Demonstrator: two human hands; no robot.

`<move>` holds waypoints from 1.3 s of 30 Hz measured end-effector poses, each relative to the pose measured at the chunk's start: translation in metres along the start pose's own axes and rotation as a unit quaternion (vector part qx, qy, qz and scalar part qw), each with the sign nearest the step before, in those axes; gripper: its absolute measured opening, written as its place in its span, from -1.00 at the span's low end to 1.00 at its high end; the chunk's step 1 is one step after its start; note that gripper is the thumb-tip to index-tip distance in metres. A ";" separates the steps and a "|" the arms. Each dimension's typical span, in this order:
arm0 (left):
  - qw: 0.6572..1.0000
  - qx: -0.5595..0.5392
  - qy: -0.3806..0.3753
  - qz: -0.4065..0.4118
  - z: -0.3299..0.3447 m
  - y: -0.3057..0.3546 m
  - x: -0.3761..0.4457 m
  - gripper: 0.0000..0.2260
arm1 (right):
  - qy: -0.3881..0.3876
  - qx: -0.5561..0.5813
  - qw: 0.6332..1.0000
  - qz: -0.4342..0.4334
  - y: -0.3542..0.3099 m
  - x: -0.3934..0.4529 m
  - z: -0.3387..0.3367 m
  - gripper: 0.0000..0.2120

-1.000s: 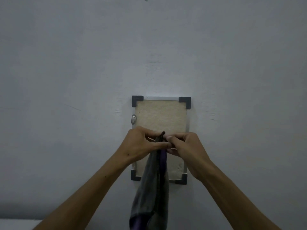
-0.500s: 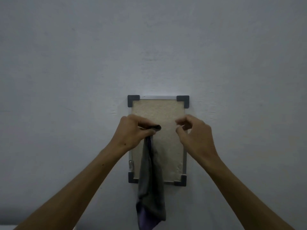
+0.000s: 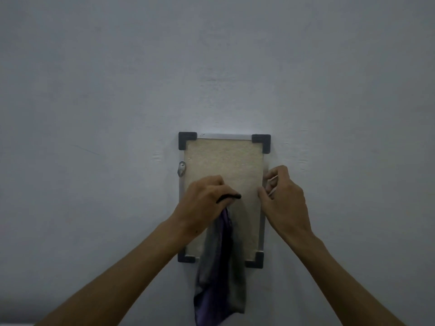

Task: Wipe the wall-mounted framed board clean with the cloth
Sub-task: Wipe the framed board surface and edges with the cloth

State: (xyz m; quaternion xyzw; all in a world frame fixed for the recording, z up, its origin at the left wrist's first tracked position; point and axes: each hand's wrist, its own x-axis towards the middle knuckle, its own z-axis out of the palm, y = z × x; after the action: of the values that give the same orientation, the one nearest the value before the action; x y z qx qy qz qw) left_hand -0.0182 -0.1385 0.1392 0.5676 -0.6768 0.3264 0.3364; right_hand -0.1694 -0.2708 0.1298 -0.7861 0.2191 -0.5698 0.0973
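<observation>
We see the framed board fixed to a pale wall, standing with its long axis vertical, dark corner caps at all four corners and a small metal clip on its left rail. The left hand is closed around the top end of the cloth, which is pinched in the fist in front of the lower middle of the panel. From that grip the cloth hangs straight down as a bunched gray-and-purple strip, crossing the bottom rail and ending below the frame. The right hand holds no cloth; its fingers are curled loosely at the right rail of the frame, and we cannot tell whether they actually grip the rail or only rest beside it.

The relation that matters is this: the unwiped panel lies mostly above and to the right of the left fist, while the cloth itself trails downward, away from that area. We judge that wiping has not yet begun, since the fabric hangs bunched and is not spread flat against the surface. The left hand is the nearer one to the panel centre, and we judge it must bring the cloth up against the board, with strokes along the vertical axis covering the most area. The right hand appears placed to steady the frame.
</observation>
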 end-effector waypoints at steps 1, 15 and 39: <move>1.000 0.013 -0.024 0.014 -0.003 -0.001 -0.001 -0.82 | 0.000 0.003 1.000 0.000 0.001 0.000 0.000 -0.69; 0.999 -0.014 -0.040 0.005 -0.008 -0.007 0.006 -0.82 | -0.049 -0.077 0.995 0.029 -0.006 0.001 -0.006 -0.76; 0.973 -0.024 0.157 -0.165 0.022 0.015 -0.005 -0.88 | -0.085 -0.090 0.992 0.034 -0.005 0.007 -0.011 -0.77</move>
State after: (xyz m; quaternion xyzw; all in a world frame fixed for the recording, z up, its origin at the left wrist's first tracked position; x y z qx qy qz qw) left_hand -0.0345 -0.1517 0.1214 0.6050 -0.5201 0.3348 0.5014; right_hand -0.1773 -0.2682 0.1415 -0.8291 0.2872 -0.4753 0.0639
